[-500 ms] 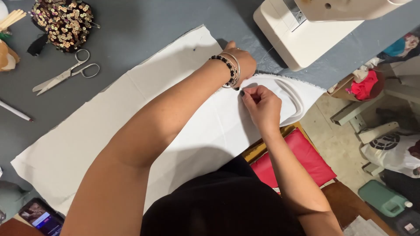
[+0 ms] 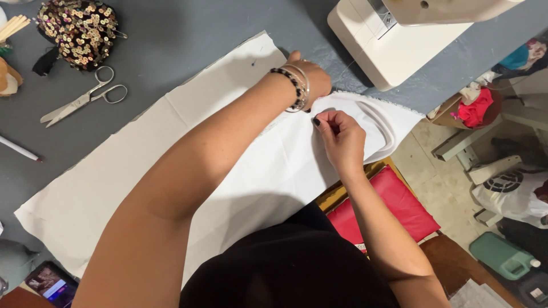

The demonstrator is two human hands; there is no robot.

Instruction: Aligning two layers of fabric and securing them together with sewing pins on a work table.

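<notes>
A long white fabric lies spread across the grey table. My left hand, with beaded and metal bracelets on the wrist, rests curled on the fabric's far edge close to the sewing machine and holds it down. Most of its fingers are hidden. My right hand sits just below it, fingertips pinched together on the fabric beside the left wrist. Whatever small thing may be between the fingertips is too small to see. A small dark pin head shows in the fabric left of my left hand.
A white sewing machine stands at the table's back right. Scissors, a sequinned dark object and a pencil lie at the left. A phone sits bottom left. Red cushion, bags and a green canister are on the floor at right.
</notes>
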